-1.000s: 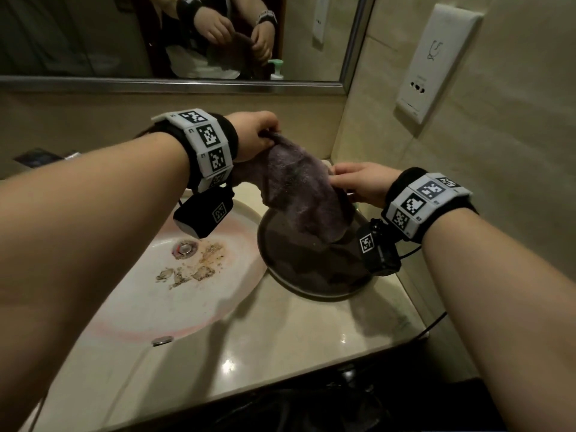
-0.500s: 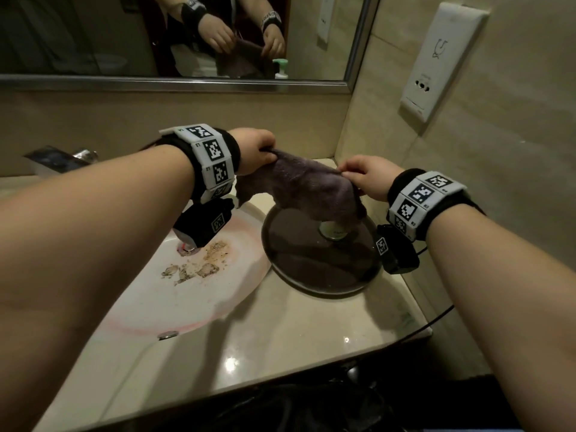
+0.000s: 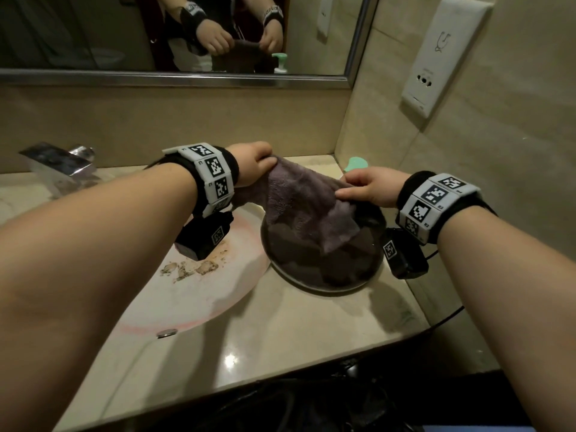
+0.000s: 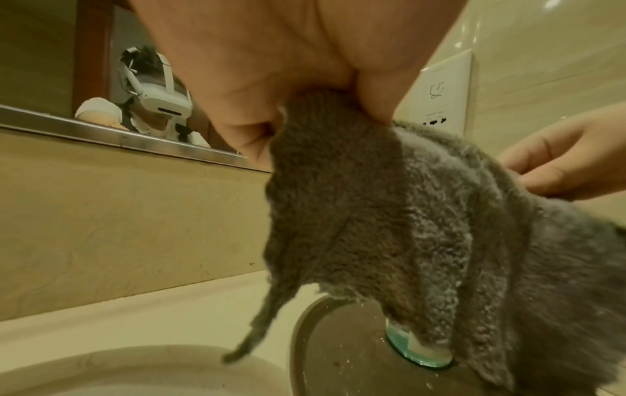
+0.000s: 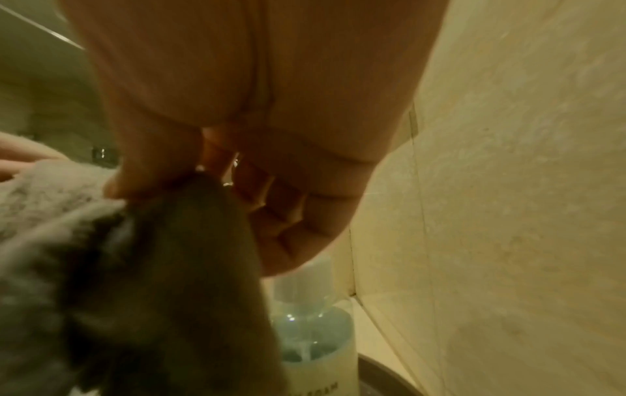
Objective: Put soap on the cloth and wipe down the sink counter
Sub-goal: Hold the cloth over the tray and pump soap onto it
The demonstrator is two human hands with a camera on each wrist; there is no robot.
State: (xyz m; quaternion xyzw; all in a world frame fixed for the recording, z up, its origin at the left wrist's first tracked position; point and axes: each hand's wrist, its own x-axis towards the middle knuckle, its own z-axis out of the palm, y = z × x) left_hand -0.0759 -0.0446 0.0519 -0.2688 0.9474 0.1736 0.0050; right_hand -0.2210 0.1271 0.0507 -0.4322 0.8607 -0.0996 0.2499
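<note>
— What sort of room is this?
— A bathroom: a pale stone surface (image 3: 280, 332) holds a round white basin (image 3: 199, 294) with a chrome tap (image 3: 59, 163).
— Anything else?
— A framed wall mirror (image 3: 174, 35), tiled walls (image 3: 514, 145), and a pump soap bottle (image 5: 315, 343).

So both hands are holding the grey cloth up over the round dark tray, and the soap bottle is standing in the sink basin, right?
Not quite. Both the left hand and right hand do hold the grey cloth over the round dark tray, but the soap bottle stands on that tray behind the cloth, not in the sink basin. The right wrist view shows it.
</note>
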